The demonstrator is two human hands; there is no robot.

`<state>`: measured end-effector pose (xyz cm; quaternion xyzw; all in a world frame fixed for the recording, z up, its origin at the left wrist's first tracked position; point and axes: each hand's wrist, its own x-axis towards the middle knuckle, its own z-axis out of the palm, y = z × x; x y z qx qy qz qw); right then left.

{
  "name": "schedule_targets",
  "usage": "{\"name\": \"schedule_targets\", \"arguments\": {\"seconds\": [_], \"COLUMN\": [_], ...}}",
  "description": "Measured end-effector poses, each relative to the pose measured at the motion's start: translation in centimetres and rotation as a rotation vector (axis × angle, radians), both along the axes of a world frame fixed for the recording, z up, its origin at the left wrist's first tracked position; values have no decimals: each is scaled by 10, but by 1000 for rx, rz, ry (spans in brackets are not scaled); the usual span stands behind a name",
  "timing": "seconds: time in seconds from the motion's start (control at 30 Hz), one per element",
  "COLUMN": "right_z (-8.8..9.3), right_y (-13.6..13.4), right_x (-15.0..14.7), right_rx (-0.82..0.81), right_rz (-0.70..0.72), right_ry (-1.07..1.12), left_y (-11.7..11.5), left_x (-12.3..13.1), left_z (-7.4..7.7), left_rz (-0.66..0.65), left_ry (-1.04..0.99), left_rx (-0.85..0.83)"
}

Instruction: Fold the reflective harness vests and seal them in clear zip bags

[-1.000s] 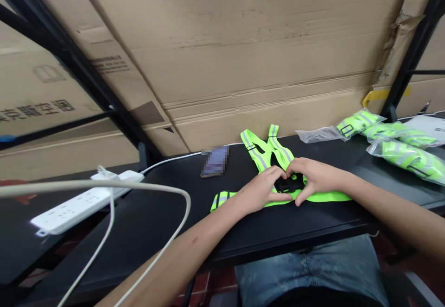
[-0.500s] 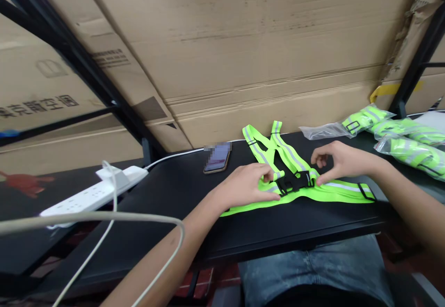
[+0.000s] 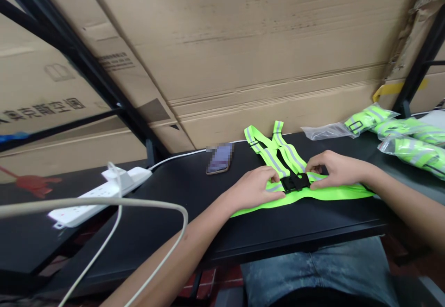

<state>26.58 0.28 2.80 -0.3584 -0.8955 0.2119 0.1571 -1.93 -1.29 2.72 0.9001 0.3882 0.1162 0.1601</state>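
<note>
At the front of a black tabletop (image 3: 181,177), my hands flank the black buckle (image 3: 297,183) of a yellow-green reflective harness (image 3: 290,156). My left hand (image 3: 255,186), fingers bent and thumb extended, lies over the strap beside the buckle's left end; my right hand (image 3: 342,170), similarly curved, meets the strap at its right end. Whether either grips the webbing, I cannot tell. The harness lies flat, its two shoulder straps pointing away from me and its belt running beneath both hands.

Beyond my left hand rests a phone (image 3: 220,158), its screen blurred. To my right, clear bags (image 3: 415,152) hold further folded yellow-green straps. Farther left lies a white power strip (image 3: 97,196) with a plug inserted; a pale cable (image 3: 139,200) loops across the foreground, passing in front of the strip and my left forearm. A red object (image 3: 36,185) of unclear kind shows near the left edge.

Behind the tabletop stands a large cardboard panel (image 3: 264,43), bordered by black metal framing (image 3: 66,43); below, reddish floor (image 3: 208,279) is visible.
</note>
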Motion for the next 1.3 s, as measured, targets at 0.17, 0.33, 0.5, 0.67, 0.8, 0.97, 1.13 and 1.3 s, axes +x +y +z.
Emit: {"name": "schedule_targets", "arguments": {"seconds": [0.17, 0.33, 0.5, 0.67, 0.8, 0.97, 1.13, 1.3], "right_z": [-3, -4, -5, -4, -1, 1, 3, -6], "right_y": [-1, -3, -4, -6, -7, -4, -1, 9], "right_x": [-2, -7, -10, -12, -14, -9, 1, -3], "right_rx": [0, 68, 113, 117, 108, 10, -58, -147], "right_rz": [-40, -58, -44, -43, -3, -27, -13, -146], "right_ry": [-35, -61, -81, -97, -94, -78, -1, 135], "left_y": [0, 0, 0, 0, 0, 0, 2, 0], "left_x": [1, 1, 4, 5, 1, -2, -4, -6], "left_z": [-1, -6, -8, -6, -2, 3, 5, 8], "left_rz": [12, 21, -7, -2, 6, 2, -18, -24], "left_ry": [-5, -34, -53, -47, 10, 53, 12, -20], "left_rx": [-7, 10, 15, -15, -24, -26, -11, -23]}}
